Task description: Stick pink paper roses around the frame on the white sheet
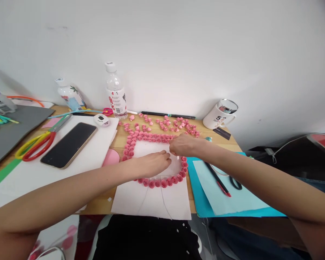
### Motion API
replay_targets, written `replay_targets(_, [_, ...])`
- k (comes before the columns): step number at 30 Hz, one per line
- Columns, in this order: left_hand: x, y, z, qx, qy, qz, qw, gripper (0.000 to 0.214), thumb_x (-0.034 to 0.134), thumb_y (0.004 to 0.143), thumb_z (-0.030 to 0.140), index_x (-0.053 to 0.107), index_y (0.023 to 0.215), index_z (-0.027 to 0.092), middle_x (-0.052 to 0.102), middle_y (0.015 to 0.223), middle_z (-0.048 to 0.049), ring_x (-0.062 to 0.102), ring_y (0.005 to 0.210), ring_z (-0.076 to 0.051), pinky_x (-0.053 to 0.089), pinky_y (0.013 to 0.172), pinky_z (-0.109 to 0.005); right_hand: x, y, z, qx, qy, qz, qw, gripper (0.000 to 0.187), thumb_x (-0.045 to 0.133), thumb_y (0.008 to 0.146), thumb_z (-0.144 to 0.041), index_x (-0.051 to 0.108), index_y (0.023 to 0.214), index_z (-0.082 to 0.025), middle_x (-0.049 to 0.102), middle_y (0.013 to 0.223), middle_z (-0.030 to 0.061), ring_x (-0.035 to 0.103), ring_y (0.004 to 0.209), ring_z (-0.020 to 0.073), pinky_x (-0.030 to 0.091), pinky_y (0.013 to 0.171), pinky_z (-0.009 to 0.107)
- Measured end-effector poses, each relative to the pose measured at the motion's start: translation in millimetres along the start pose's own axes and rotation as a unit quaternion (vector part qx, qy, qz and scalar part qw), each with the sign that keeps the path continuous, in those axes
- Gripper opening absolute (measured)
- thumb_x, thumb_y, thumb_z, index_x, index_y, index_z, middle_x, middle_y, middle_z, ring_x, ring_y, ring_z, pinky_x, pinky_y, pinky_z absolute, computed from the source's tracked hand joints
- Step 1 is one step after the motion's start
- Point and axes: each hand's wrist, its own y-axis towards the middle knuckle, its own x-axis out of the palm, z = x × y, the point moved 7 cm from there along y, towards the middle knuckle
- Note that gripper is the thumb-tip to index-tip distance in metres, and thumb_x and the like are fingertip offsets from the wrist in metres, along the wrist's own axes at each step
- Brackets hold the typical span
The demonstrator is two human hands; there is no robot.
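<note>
A sheet of white paper point(151, 200) lies in front of me with pencil lines on its lower part. Small rolled pink paper roses point(164, 183) stand on it side by side, forming a ring. Over the white middle of that ring is my left hand point(157, 163), its fingers drawn together at the tips. My right hand point(182, 145) is closed at the ring's upper right, fingertips pointing down close to the left ones. A tiny white bit shows below the right fingers. Whatever either hand pinches is too small or hidden to name.
Loose pink roses point(178, 124) lie behind the paper. At the back stand a water bottle point(116, 94) and a white mug point(219, 115). Scissors point(40, 144) and a phone point(69, 145) lie left; a black pen point(216, 177) rests on blue sheets point(200, 195) at right.
</note>
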Motion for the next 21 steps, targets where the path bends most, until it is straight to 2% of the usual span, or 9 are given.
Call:
replay_targets(3, [2.4,8.9,-0.7,-0.013,-0.028,-0.013,0.999,0.036,0.034,0.085,0.000,0.053,0.115,0.010,0.058,0.119,-0.0125,0.057,0.104,-0.019,0.042,0.084,-0.027,0.9,0.2,-3.5,-0.003,-0.002,-0.014,1.000,0.024,0.046,0.074,0.001,0.066,0.076,-0.014,0.066,0.076,0.0071,0.053,0.064,0.0142,0.026,0.053,0.027])
replay_targets(6, [5.5,12.2,0.8,-0.007,-0.023,-0.027,0.999,0.044,0.032,0.087,0.004,0.046,0.128,0.012,0.052,0.131,-0.0130,0.052,0.116,-0.020,0.041,0.092,-0.029,0.1,-1.0,-4.9,0.004,-0.011,-0.026,1.000,0.025,0.046,0.075,0.001,0.066,0.077,-0.013,0.067,0.078,0.0080,0.054,0.065,0.0145,0.027,0.053,0.027])
replay_targets(9, [7.8,11.5,1.0,-0.001,-0.031,-0.025,0.999,0.047,0.031,0.087,0.005,0.044,0.131,0.015,0.048,0.136,-0.0112,0.047,0.123,-0.021,0.039,0.097,-0.031,-0.1,-1.7,-4.9,0.006,-0.011,-0.031,0.999,0.024,0.047,0.075,0.001,0.067,0.078,-0.012,0.068,0.081,0.0092,0.056,0.068,0.0154,0.028,0.053,0.026])
replay_targets(15, [8.2,12.0,-3.9,-0.005,-0.110,0.014,0.994,0.046,0.027,0.092,0.014,0.038,0.136,0.019,0.045,0.140,-0.0091,0.043,0.128,-0.020,0.037,0.100,-0.032,0.0,-2.3,-3.7,0.017,-0.002,-0.026,1.000,0.022,0.049,0.076,-0.001,0.067,0.079,-0.011,0.068,0.081,0.0102,0.058,0.070,0.0164,0.029,0.053,0.026])
replay_targets(21, [14.9,22.8,-10.6,-0.031,-0.147,-0.006,0.989,0.043,0.024,0.096,0.025,0.041,0.135,0.017,0.048,0.137,-0.0120,0.050,0.120,-0.022,0.039,0.097,-0.034,0.9,-2.5,-2.3,0.017,0.016,-0.024,0.999,0.017,0.051,0.076,-0.003,0.066,0.075,-0.013,0.068,0.080,0.0080,0.057,0.070,0.0159,0.027,0.054,0.026])
